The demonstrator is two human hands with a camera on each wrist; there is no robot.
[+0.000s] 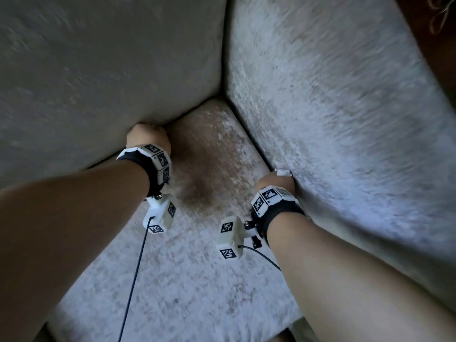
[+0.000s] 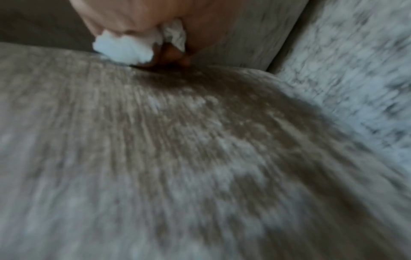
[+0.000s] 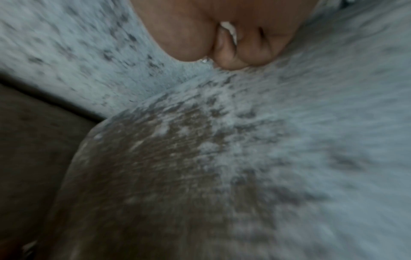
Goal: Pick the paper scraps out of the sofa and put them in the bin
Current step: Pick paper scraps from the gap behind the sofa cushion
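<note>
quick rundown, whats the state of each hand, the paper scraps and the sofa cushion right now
left hand: fisted round white paper scraps, at the crease under the back cushion
right hand: curled round a paper scrap, against the side cushion
seat cushion: dented between the hands
bin: not in view

Sofa (image 1: 320, 95): mottled grey-beige w/ pale blotches. Paper scraps (image 2: 124, 49): white. Wrist bands (image 1: 158, 156): white blocks w/ black-and-white square codes on black straps. Cable (image 1: 134, 280): black.
</note>
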